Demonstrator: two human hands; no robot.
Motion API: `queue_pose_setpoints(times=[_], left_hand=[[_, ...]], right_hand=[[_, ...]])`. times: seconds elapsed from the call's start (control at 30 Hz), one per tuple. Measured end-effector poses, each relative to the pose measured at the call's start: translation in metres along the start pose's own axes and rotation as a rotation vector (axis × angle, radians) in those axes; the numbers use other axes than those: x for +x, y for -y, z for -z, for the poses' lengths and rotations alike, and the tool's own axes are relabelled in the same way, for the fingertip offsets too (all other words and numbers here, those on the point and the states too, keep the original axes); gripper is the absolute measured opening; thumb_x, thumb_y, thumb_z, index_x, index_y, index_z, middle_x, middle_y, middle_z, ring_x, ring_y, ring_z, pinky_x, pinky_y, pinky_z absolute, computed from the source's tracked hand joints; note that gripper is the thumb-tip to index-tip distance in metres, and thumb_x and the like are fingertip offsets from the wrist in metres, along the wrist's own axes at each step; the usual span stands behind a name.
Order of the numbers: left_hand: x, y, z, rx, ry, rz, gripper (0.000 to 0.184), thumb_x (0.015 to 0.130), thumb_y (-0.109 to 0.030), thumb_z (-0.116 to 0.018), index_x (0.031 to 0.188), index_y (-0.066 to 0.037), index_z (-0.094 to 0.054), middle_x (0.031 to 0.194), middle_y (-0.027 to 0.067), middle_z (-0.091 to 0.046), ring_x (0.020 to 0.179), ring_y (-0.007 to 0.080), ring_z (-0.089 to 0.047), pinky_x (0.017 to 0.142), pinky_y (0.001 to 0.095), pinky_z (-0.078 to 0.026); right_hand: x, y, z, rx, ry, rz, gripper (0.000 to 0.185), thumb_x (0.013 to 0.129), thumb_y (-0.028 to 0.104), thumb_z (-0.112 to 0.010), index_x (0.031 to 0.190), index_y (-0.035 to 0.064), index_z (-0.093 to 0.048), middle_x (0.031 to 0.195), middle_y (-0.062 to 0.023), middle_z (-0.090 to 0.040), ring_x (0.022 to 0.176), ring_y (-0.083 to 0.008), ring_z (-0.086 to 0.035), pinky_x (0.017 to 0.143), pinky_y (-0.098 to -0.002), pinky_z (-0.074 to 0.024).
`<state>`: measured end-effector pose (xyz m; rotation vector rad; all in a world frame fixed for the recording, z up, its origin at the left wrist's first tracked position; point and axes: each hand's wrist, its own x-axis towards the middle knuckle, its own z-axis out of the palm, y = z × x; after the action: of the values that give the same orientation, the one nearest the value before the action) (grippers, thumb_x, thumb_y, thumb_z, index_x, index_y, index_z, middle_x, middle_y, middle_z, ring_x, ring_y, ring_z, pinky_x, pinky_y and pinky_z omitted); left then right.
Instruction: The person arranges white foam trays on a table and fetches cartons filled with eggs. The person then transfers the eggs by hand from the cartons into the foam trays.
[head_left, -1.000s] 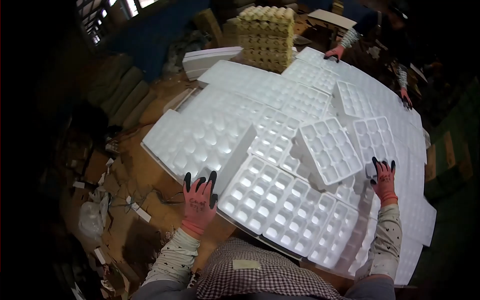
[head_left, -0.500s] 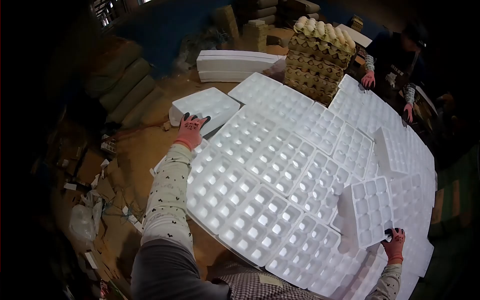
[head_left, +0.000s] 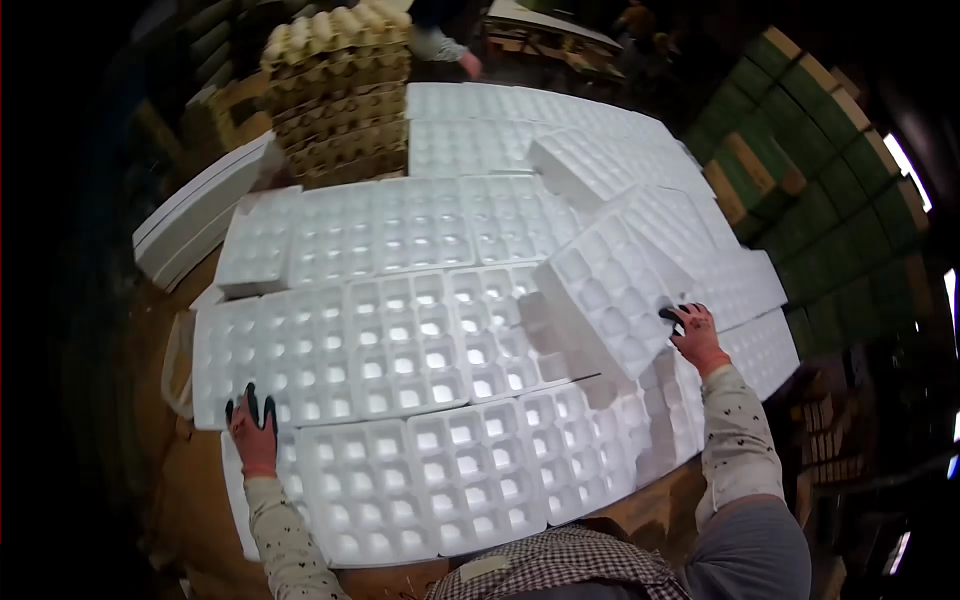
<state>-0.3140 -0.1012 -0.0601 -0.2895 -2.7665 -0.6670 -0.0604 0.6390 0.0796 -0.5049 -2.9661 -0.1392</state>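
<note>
White foam trays (head_left: 360, 490) with rows of square hollows lie edge to edge in front of me. My left hand (head_left: 254, 438), in a pink glove with dark fingertips, rests with fingers spread at the left end of the rows, on the edge of a foam tray (head_left: 225, 350). My right hand (head_left: 697, 335), gloved alike, pinches the right edge of a tilted foam tray (head_left: 610, 290) that stands raised above the others. Shadow falls on the trays beneath it. Another tilted foam tray (head_left: 585, 165) lies farther back.
A tall stack of pulp egg trays (head_left: 340, 110), with eggs on top, stands at the back left. White foam slabs (head_left: 205, 215) lie left of it. Green boxes (head_left: 830, 170) are piled at the right. Another person's hand (head_left: 469, 64) shows at the far edge.
My view has swung right. My left hand has left the loose tray at the far left and come down nearer to me. My right hand still grips the tilted tray.
</note>
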Motion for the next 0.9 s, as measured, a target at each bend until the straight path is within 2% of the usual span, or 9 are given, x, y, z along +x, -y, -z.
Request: queue_pose_setpoints(times=[0.1, 0.2, 0.27, 0.4, 0.53, 0.6, 0.7, 0.8, 0.9], left_hand=[[-0.005, 0.011, -0.007, 0.045, -0.027, -0.033, 0.042, 0.091, -0.018, -0.064, 0.13, -0.005, -0.056, 0.121, 0.0165, -0.064, 0.11, 0.034, -0.056, 0.112, 0.0426, -0.032], [-0.004, -0.005, 0.0, 0.085, -0.065, -0.037, 0.043, 0.091, -0.018, -0.063, 0.132, -0.007, -0.056, 0.117, 0.0161, -0.064, 0.108, 0.0335, -0.056, 0.113, 0.0435, -0.031], [-0.002, -0.016, 0.01, 0.143, 0.016, -0.012, 0.045, 0.091, -0.018, -0.062, 0.134, -0.006, -0.054, 0.109, 0.0158, -0.064, 0.104, 0.0329, -0.056, 0.114, 0.044, -0.03], [-0.004, -0.024, 0.013, 0.273, -0.007, -0.058, 0.048, 0.091, -0.021, -0.06, 0.135, -0.005, -0.053, 0.106, 0.0174, -0.062, 0.102, 0.0316, -0.055, 0.116, 0.0473, -0.026], [-0.01, -0.105, 0.034, 0.435, -0.182, -0.085, 0.054, 0.091, -0.026, -0.06, 0.136, 0.001, -0.046, 0.122, 0.0198, -0.053, 0.119, 0.0343, -0.047, 0.118, 0.0494, -0.022], [-0.024, -0.156, 0.007, 0.192, -0.206, -0.161, 0.058, 0.09, -0.023, -0.061, 0.138, 0.003, -0.042, 0.136, 0.0209, -0.047, 0.127, 0.0395, -0.039, 0.117, 0.0505, -0.022], [-0.069, -0.294, -0.037, -0.352, 0.037, -0.448, 0.068, 0.086, -0.022, -0.068, 0.142, 0.002, -0.039, 0.143, 0.0196, -0.043, 0.131, 0.0409, -0.036, 0.114, 0.0482, -0.025], [-0.12, -0.433, -0.082, -0.644, 0.413, -0.639, 0.079, 0.085, -0.027, -0.072, 0.147, 0.001, -0.032, 0.146, 0.0236, -0.04, 0.135, 0.0397, -0.036, 0.114, 0.0447, -0.026], [-0.144, -0.521, -0.192, -1.046, 0.638, -0.5, 0.078, 0.091, -0.033, -0.066, 0.151, -0.001, -0.027, 0.152, 0.0181, -0.036, 0.135, 0.0321, -0.039, 0.111, 0.0408, -0.031]], right_hand=[[0.012, -0.015, -0.021, -0.139, 0.065, -0.298, 0.051, 0.073, 0.014, -0.067, 0.123, 0.0244, -0.065, 0.128, -0.0132, -0.056, 0.119, -0.034, -0.049, 0.103, -0.0455, -0.0378], [0.022, -0.014, -0.026, -0.337, 0.03, -0.423, 0.068, 0.077, 0.01, -0.062, 0.141, 0.0323, -0.05, 0.149, -0.0148, -0.038, 0.126, -0.0324, -0.045, 0.105, -0.048, -0.0342], [0.019, 0.01, -0.01, -0.249, -0.05, -0.67, 0.072, 0.078, 0.014, -0.064, 0.146, 0.0294, -0.043, 0.148, -0.0168, -0.038, 0.126, -0.0335, -0.044, 0.105, -0.0474, -0.0342], [-0.027, 0.033, 0.002, 0.015, -0.194, -0.433, 0.07, 0.079, 0.026, -0.069, 0.144, 0.0182, -0.043, 0.147, -0.0202, -0.037, 0.127, -0.0367, -0.043, 0.106, -0.0461, -0.0344], [-0.136, 0.085, 0.039, 0.095, -0.07, -0.084, 0.064, 0.077, 0.031, -0.071, 0.137, 0.0185, -0.052, 0.145, -0.0175, -0.041, 0.13, -0.035, -0.04, 0.109, -0.0471, -0.0303], [-0.188, 0.088, 0.049, 0.125, -0.029, -0.097, 0.064, 0.077, 0.032, -0.071, 0.137, 0.0205, -0.053, 0.145, -0.0158, -0.042, 0.129, -0.035, -0.04, 0.109, -0.0475, -0.0299], [-0.269, 0.068, 0.05, 0.202, 0.005, -0.244, 0.065, 0.076, 0.034, -0.072, 0.137, 0.0195, -0.052, 0.145, -0.0164, -0.04, 0.131, -0.0362, -0.038, 0.111, -0.0489, -0.0282], [-0.367, 0.032, 0.049, 0.146, 0.08, -0.439, 0.069, 0.078, 0.037, -0.073, 0.137, 0.0112, -0.05, 0.146, -0.0215, -0.037, 0.134, -0.0403, -0.034, 0.113, -0.0518, -0.0264], [-0.477, 0.002, 0.049, 0.193, 0.091, -0.695, 0.068, 0.082, 0.04, -0.07, 0.139, 0.0108, -0.048, 0.148, -0.0223, -0.035, 0.135, -0.0422, -0.033, 0.112, -0.0526, -0.0287]])
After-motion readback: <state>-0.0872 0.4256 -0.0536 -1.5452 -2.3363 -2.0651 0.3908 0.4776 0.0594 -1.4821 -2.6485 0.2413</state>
